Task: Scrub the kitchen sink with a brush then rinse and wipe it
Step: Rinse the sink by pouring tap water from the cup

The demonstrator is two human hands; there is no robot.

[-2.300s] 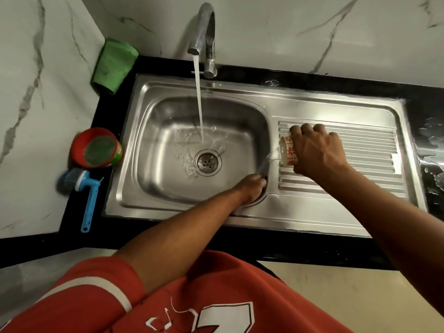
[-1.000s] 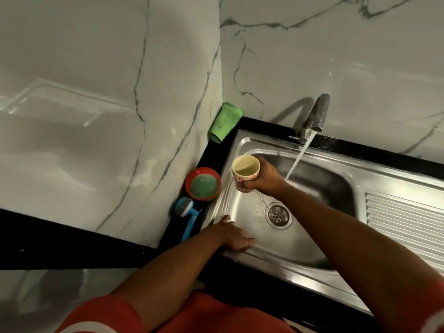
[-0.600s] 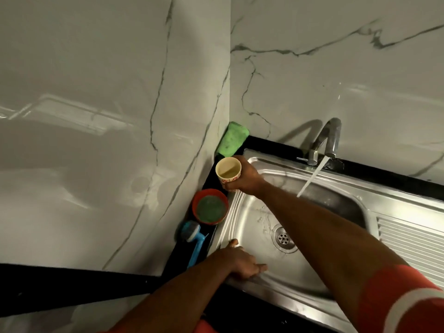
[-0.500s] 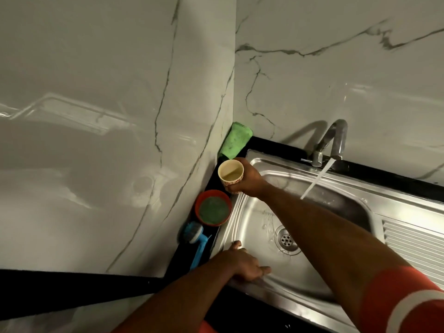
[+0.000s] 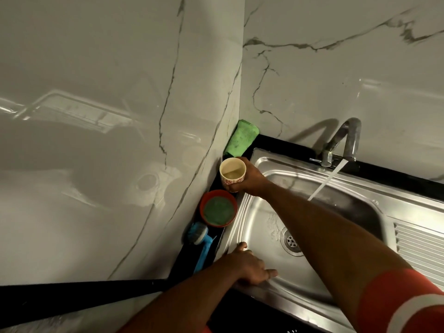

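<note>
Head view: rinsing; gripping cup (image 5: 232, 174) in right hand (image 5: 249, 179), bracing flat left hand (image 5: 249, 267) on sink (image 5: 254, 219); next probably pouring.

Head view, steeply down, sink (image 5: 259, 212) near.

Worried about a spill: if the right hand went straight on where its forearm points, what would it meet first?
Likely the marble side wall, met by the cup that the right hand holds; the green cloth sits just off that line. Depth unclear.
</note>
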